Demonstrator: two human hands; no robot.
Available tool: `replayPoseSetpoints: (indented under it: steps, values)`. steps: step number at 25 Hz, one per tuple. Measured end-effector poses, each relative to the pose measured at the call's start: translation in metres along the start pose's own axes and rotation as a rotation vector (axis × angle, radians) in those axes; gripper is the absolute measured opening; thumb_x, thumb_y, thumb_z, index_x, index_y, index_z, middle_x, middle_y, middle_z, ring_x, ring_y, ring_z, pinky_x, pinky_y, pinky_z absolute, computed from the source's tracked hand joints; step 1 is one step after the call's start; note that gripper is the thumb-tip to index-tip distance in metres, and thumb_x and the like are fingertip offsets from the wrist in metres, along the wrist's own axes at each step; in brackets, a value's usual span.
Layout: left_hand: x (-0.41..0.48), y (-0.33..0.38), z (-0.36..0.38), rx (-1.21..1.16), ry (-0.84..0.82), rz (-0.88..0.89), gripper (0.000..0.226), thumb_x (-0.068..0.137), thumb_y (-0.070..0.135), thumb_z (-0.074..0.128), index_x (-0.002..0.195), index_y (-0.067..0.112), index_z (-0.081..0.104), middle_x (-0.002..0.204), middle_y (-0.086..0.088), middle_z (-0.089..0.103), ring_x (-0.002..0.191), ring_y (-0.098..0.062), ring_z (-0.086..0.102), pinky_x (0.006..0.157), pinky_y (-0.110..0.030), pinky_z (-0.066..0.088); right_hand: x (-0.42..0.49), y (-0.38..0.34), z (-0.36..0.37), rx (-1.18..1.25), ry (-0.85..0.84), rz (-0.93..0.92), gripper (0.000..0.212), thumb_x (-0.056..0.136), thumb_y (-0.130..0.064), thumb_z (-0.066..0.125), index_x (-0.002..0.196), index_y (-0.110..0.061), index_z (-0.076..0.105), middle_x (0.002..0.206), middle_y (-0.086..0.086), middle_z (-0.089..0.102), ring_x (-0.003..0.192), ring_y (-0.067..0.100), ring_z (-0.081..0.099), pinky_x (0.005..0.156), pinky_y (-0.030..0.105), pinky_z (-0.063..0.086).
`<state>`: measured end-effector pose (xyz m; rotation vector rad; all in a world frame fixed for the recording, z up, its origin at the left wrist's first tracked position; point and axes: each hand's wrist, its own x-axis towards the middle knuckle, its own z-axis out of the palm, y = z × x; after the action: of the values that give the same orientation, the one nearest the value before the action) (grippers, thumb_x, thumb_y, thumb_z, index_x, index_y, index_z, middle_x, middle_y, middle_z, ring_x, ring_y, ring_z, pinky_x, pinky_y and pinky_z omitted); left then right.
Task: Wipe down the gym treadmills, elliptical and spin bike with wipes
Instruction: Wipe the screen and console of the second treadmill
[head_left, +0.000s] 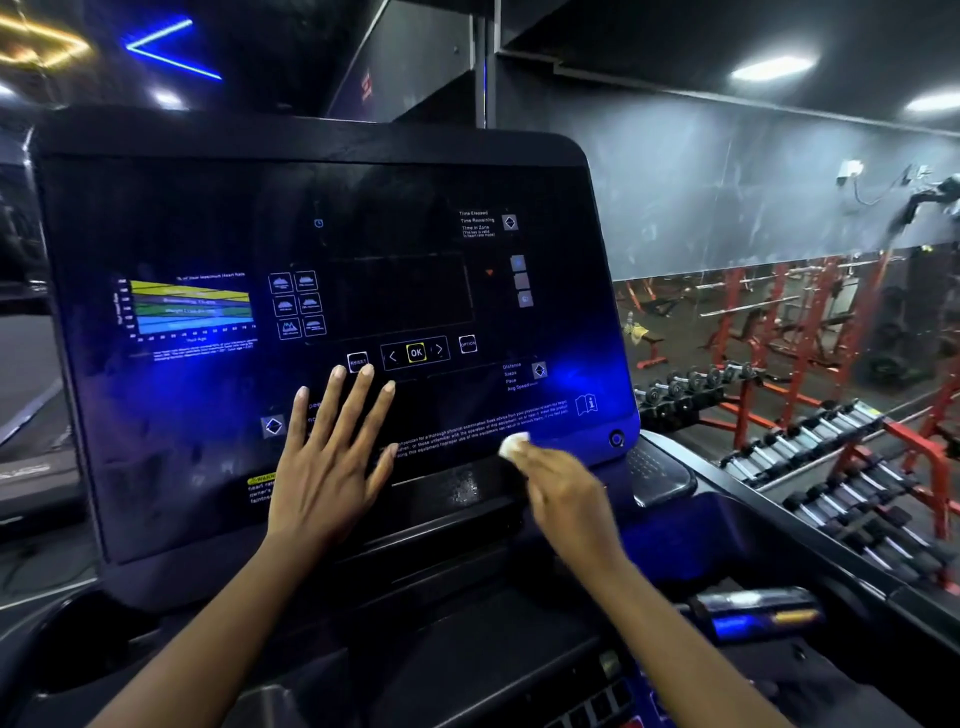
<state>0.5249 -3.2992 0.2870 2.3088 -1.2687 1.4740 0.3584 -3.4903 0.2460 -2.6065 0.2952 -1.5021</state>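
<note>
**Fig. Console wipe, head view, near to far.**

Right hand (561, 488): fingers curled over one white wipe (514, 446), which shows just past the fingertips and touches the lower strip of the console (363, 208) near its right corner. The hand is blurred, so the exact grip cannot be told.

Left hand (327, 462): flat on the console, fingers straight and spread, holding nothing. It lies just left of the right hand, with its fingertips just below the OK key (416, 352).

Key relation: the console's long axis runs left to right, and nearly all of its face lies left of and above the wipe. A stroke leftward would likely meet the left hand — an upward one would not.

Count: two hands, one wipe, one console. Beyond the right hand are racked dumbbells (831, 467), too many and too blurred to count.
</note>
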Motion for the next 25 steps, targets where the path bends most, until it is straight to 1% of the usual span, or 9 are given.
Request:
replayPoseSetpoints:
  steps: [4,6,8,11,13,16,20,23,25]
  values:
    - [0.001,-0.001,0.000,-0.003,-0.003,0.001,0.062,0.093,0.043,0.028,0.147,0.013,0.028,0.155,-0.010,0.023,0.144,-0.029,0.016,0.116,-0.049,0.008,0.008,0.071,-0.024,-0.149,0.065,0.400,0.041,0.082,0.010,0.044,0.115,-0.004,0.064,0.118,0.012,0.064,0.110,0.027,0.061,0.098,0.030,0.041]
    - [0.000,-0.001,0.001,-0.004,0.000,0.005,0.062,0.093,0.043,0.028,0.147,0.013,0.028,0.155,-0.011,0.023,0.144,-0.030,0.016,0.116,-0.049,0.007,0.006,0.072,-0.020,-0.189,-0.010,0.490,0.042,0.080,0.015,0.049,0.117,-0.001,0.063,0.118,0.017,0.063,0.108,0.033,0.061,0.093,0.038,0.046]
    - [0.000,0.000,0.001,-0.012,0.002,0.001,0.062,0.093,0.043,0.028,0.147,0.013,0.028,0.155,-0.011,0.023,0.144,-0.030,0.016,0.116,-0.049,0.007,0.003,0.051,-0.014,-0.179,-0.018,0.534,0.039,0.075,0.017,0.054,0.108,0.001,0.066,0.102,0.022,0.068,0.090,0.037,0.066,0.077,0.041,0.052]
    - [0.001,-0.001,0.001,-0.019,0.001,0.000,0.062,0.093,0.043,0.029,0.147,0.013,0.028,0.155,-0.011,0.023,0.144,-0.030,0.016,0.116,-0.050,0.008,0.003,0.012,-0.013,-0.237,-0.061,0.499,0.033,0.070,0.014,0.060,0.098,-0.002,0.068,0.067,0.021,0.066,0.061,0.038,0.064,0.052,0.036,0.047]
    - [0.001,-0.001,0.001,-0.024,0.006,0.000,0.062,0.093,0.043,0.029,0.147,0.013,0.028,0.155,-0.011,0.023,0.144,-0.030,0.016,0.116,-0.049,0.008,0.003,-0.014,-0.008,-0.290,-0.193,0.440,0.033,0.077,0.010,0.054,0.106,-0.004,0.062,0.075,0.017,0.067,0.068,0.034,0.065,0.054,0.034,0.046]
    - [0.001,0.000,0.001,-0.037,0.013,-0.001,0.062,0.094,0.043,0.029,0.147,0.012,0.029,0.155,-0.011,0.023,0.144,-0.030,0.016,0.116,-0.050,0.008,-0.011,-0.047,0.016,-0.304,-0.199,0.158,0.034,0.071,0.001,0.047,0.099,-0.003,0.065,0.085,0.012,0.070,0.062,0.021,0.068,0.044,0.024,0.048]
    - [0.000,-0.001,0.001,-0.040,0.006,0.001,0.061,0.094,0.043,0.028,0.147,0.013,0.029,0.155,-0.011,0.023,0.144,-0.030,0.016,0.117,-0.048,0.006,-0.020,-0.078,0.025,0.023,-0.231,-0.063,0.045,0.074,-0.009,0.036,0.106,-0.009,0.068,0.106,0.007,0.070,0.088,0.017,0.069,0.068,0.026,0.057]
    - [0.000,0.000,0.000,-0.038,-0.006,0.002,0.061,0.094,0.043,0.028,0.147,0.014,0.027,0.155,-0.010,0.022,0.144,-0.029,0.015,0.117,-0.048,0.006,0.004,-0.044,-0.004,0.084,0.000,0.084,0.038,0.076,0.001,0.045,0.104,-0.006,0.071,0.104,0.007,0.071,0.095,0.016,0.067,0.090,0.023,0.046]
    - [0.001,0.000,0.000,-0.033,-0.005,0.000,0.061,0.094,0.043,0.028,0.148,0.014,0.026,0.156,-0.010,0.021,0.145,-0.028,0.014,0.117,-0.049,0.007,0.017,-0.007,-0.021,-0.020,0.063,0.275,0.037,0.074,0.013,0.055,0.102,-0.004,0.071,0.099,0.012,0.071,0.091,0.022,0.068,0.087,0.023,0.044]
